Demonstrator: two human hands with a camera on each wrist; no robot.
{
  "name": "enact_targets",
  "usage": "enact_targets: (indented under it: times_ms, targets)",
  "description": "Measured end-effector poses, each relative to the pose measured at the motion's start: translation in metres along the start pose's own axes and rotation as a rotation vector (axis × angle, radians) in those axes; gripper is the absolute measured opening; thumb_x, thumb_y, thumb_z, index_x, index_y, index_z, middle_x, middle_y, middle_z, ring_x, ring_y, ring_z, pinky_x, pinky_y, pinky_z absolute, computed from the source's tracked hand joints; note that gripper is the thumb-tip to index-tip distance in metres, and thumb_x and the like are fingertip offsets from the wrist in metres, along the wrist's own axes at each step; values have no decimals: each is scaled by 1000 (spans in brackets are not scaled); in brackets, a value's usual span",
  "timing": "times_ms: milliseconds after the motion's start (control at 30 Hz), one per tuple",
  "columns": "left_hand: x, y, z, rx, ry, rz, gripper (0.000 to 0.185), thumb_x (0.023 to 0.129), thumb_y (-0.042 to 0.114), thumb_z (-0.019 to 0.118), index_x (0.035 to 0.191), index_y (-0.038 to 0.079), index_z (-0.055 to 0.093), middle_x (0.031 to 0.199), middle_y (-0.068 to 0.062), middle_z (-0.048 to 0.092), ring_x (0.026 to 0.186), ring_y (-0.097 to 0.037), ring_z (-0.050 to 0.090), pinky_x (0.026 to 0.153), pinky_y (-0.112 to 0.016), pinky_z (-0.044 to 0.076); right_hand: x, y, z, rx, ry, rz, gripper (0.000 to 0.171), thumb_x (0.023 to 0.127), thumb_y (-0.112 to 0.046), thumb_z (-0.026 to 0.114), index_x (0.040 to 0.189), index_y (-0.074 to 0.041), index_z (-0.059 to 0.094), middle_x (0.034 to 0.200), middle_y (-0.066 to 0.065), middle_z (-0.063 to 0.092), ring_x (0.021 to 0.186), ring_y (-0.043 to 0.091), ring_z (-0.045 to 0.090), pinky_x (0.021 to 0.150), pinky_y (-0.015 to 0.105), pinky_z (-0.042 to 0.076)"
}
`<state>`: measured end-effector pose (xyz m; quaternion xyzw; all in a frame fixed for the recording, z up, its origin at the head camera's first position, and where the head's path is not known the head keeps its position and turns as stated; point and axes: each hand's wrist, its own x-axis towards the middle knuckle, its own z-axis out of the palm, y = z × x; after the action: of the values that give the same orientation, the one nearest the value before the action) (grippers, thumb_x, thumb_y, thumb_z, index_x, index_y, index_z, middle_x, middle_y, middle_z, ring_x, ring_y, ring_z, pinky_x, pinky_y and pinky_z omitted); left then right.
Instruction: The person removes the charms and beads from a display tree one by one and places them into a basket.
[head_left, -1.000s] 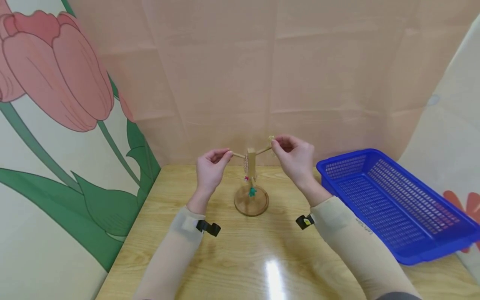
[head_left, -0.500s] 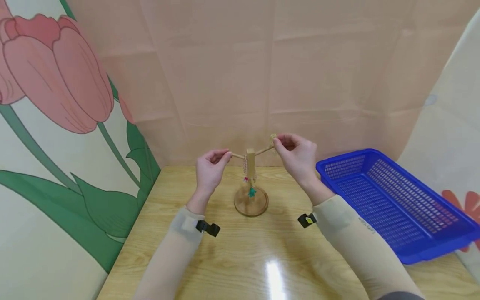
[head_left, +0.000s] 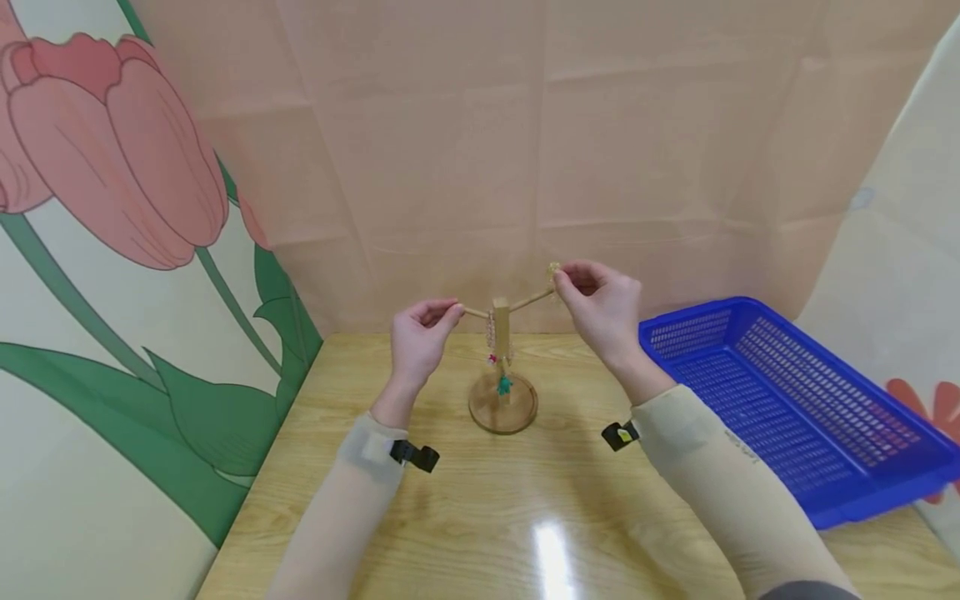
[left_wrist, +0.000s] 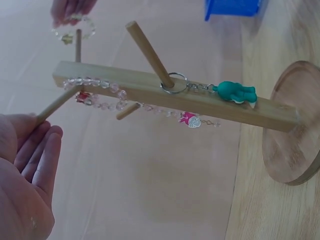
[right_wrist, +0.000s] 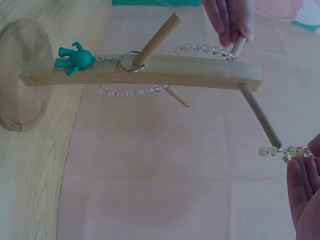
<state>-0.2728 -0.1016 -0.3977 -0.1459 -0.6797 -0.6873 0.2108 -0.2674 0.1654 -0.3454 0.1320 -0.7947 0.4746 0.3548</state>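
Note:
A wooden peg stand (head_left: 502, 333) with a round base stands upright on the table. My left hand (head_left: 418, 337) pinches the end of its upper left peg (left_wrist: 57, 106). A bracelet of pink beads (left_wrist: 117, 92) hangs on that peg near the post. With thumb and fingers, my right hand (head_left: 600, 312) pinches a bracelet of pale yellow clear beads (right_wrist: 287, 151) at the tip of the upper right peg (right_wrist: 261, 115); whether the tip is inside the loop I cannot tell. Lower down hang a green figure keychain (left_wrist: 235, 92) and a second pink bead strand with a charm (left_wrist: 189, 120).
A blue perforated plastic basket (head_left: 750, 492) sits at the right of the wooden table (head_left: 465, 517). Behind the stand is a pinkish cloth backdrop (head_left: 450, 167); a tulip-printed panel (head_left: 112, 150) borders the left side.
My right hand has moved a little to the right and up with the yellow bead bracelet, outward along the peg. The left hand keeps its place on the left peg.

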Motion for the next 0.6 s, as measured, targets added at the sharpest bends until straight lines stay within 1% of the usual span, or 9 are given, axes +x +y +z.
enact_targets:
  times_ms: [100,267,433,500,600]
  targets:
    - [1,1,-1,-16,-9,-20,17,95,2,82,107,-10,78,100,-20,80,91,-28,79,81,-30,68,1,-1,-2,5,1,13,16,99,-16,78,101,-1,82,90,11,80,75,7,68,66,7,54]
    - [2,2,-1,-42,-16,-41,15,95,0,81,106,-9,79,100,-20,80,87,-18,78,82,-31,69,4,3,-5,-8,11,32,18,100,-18,79,101,0,82,90,12,80,73,-1,65,66,7,54]
    - [2,3,-1,-68,-20,-54,17,96,0,80,108,-12,77,100,-23,79,85,-14,78,83,-32,68,4,7,-10,-1,26,44,21,99,-22,80,101,-1,82,90,10,79,73,2,67,66,9,56]
    - [3,3,-1,-76,-23,-60,18,96,-1,79,108,-14,76,100,-24,78,85,-15,78,84,-33,68,3,7,-12,23,28,65,21,99,-23,80,102,-2,82,90,9,79,74,5,68,66,10,57]
    - [2,3,-1,-82,-26,-70,16,97,-1,79,108,-12,76,100,-24,78,86,-16,79,84,-34,68,0,9,-15,50,35,106,21,99,-25,81,102,-4,82,91,8,79,76,8,69,65,12,57]
